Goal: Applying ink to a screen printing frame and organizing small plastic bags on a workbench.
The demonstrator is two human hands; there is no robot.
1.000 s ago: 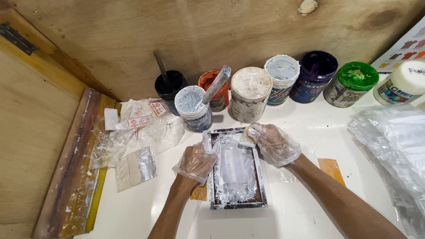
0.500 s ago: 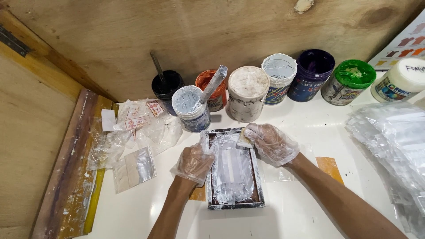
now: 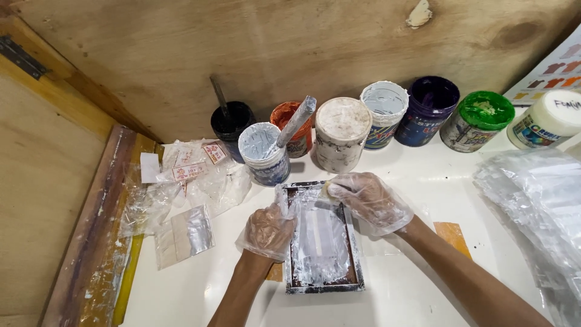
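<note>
Left hand (image 3: 269,230) gloved, fingers curled on the left edge of small frame (image 3: 321,239), pressing it down. Right hand (image 3: 369,200) gloved, fingers pinched at the frame's top edge. Paint jars (image 3: 343,133) just beyond both hands.

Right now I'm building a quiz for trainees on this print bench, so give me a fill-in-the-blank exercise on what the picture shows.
1. Both hands, left and right, wear clear plastic ____.
2. The frame under the hands is smeared with ____ paint.
3. The jar with the ____ top stands between the purple jar and the cream-lidded jar.
4. A stirring stick leans in the ____ tub just behind the frame.

Missing words: gloves; white; green; white
</note>
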